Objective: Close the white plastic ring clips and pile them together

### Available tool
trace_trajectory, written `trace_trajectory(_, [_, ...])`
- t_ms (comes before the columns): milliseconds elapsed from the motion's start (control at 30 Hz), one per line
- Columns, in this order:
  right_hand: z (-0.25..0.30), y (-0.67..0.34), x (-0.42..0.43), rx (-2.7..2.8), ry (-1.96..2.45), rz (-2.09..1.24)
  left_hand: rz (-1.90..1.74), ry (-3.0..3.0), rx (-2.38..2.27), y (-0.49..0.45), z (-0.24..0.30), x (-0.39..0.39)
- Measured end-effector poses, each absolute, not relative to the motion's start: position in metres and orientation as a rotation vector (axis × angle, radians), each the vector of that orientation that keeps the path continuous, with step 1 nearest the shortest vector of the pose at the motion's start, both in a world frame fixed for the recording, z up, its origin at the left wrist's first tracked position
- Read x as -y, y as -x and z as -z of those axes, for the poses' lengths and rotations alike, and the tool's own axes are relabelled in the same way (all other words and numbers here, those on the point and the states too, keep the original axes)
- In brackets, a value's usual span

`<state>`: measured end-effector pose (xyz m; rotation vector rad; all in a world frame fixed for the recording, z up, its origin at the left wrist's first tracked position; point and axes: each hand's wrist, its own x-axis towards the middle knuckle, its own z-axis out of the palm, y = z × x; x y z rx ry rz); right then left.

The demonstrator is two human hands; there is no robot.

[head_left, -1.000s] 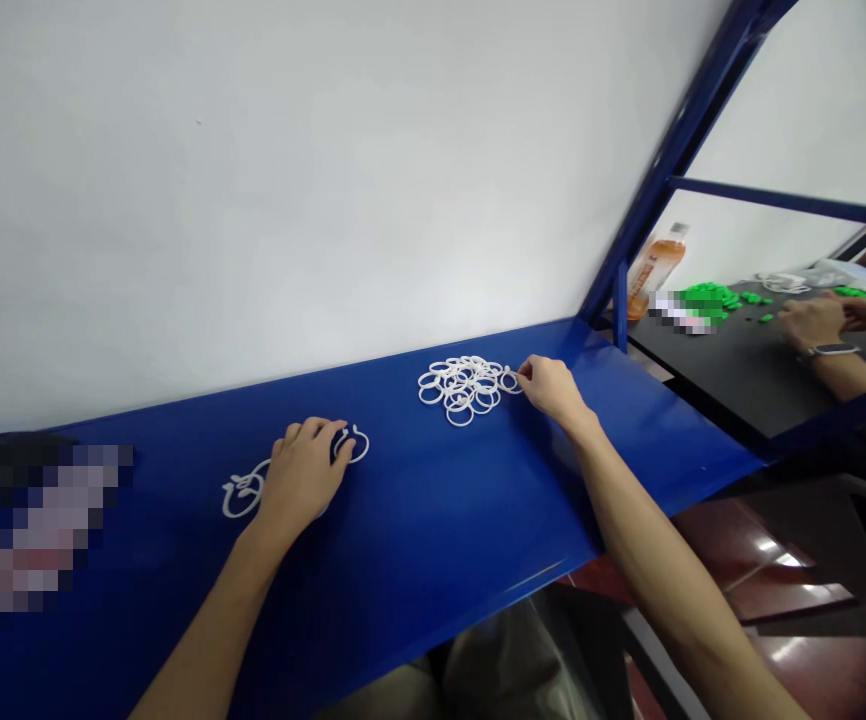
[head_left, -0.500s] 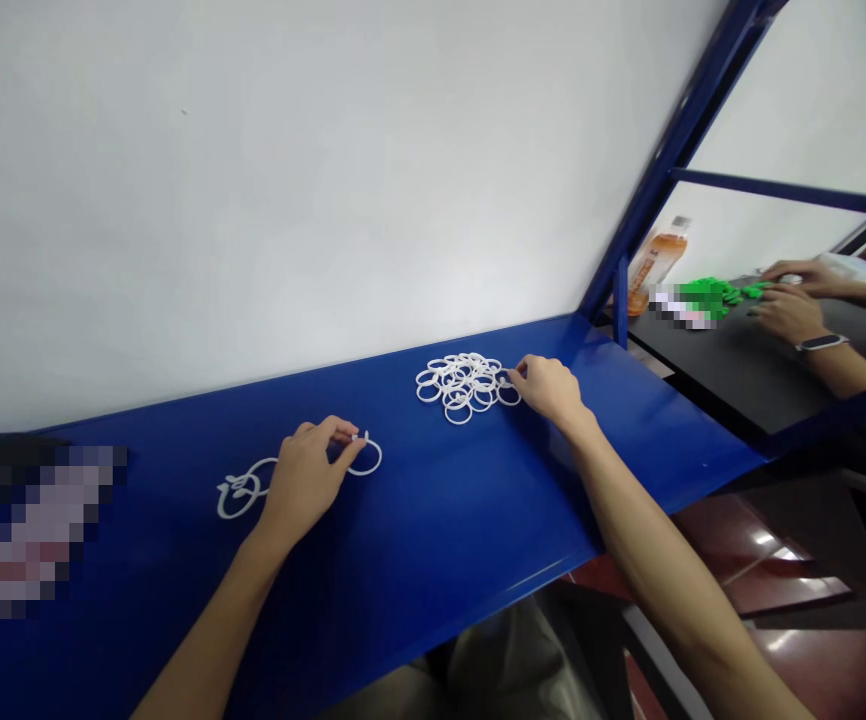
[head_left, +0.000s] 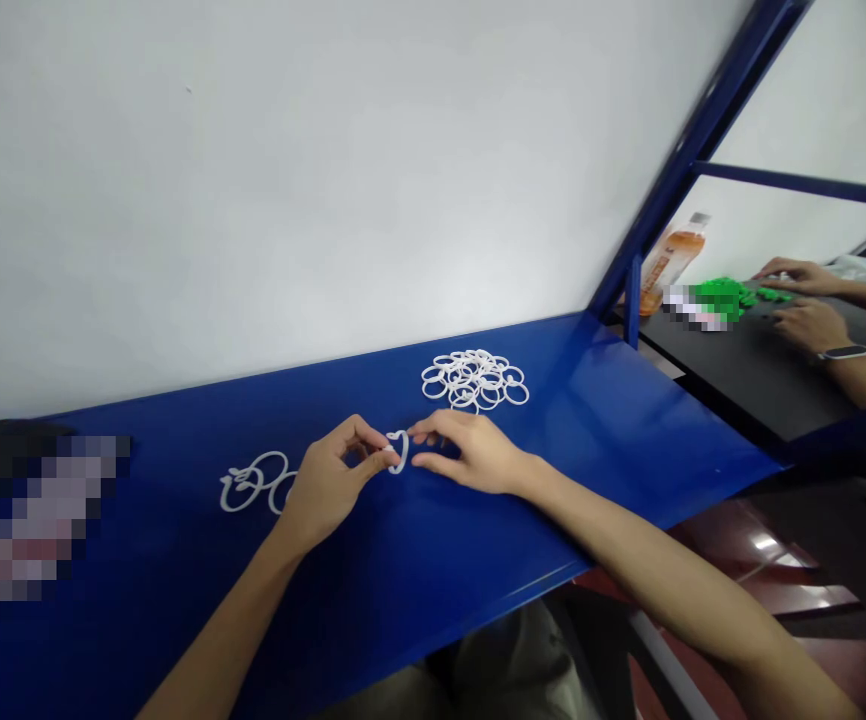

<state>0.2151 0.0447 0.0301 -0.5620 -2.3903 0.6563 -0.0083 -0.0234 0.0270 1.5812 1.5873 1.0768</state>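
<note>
My left hand (head_left: 339,475) pinches a white plastic ring (head_left: 403,455) between thumb and fingertips, holding it tilted above the blue tabletop (head_left: 403,570). Just right of that ring is my right hand (head_left: 478,450), thumb and fingers apart on either side of a gap. Its fingertips are close to the ring's edge; whether they touch it I cannot tell. Several white rings with small tabs lie as a loose group (head_left: 264,470) left of my left hand, partly hidden by it. Behind my right hand spreads a heap of similar white rings (head_left: 474,380).
A white wall (head_left: 290,200) rises behind the table, and a blue metal frame (head_left: 658,210) stands at its right. Beyond it, another person's hands (head_left: 815,325) work over green pieces (head_left: 722,298) on a black table, near an orange drink bottle (head_left: 673,260). A dark object (head_left: 20,435) lies far left.
My right hand has left the ring heap and come left and nearer, beside the held ring. My left hand has shifted slightly right, and its ring is now turned more edge-on.
</note>
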Motion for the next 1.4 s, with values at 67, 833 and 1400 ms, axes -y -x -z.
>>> trace_trajectory(67, [-0.023,-0.208,-0.039,2.388,0.568,-0.732,-1.090,-1.552,-1.511,0.007,-0.024,0.024])
trace_trajectory(833, [-0.012,-0.213,-0.032,2.689,0.327,0.040,-0.983,-1.831,-1.520,-0.008,-0.024,0.028])
trace_trajectory(1400, [-0.033,-0.253,-0.086,2.371,1.076,-0.018,-0.653,-2.208,-2.040,0.030,-0.037,0.022])
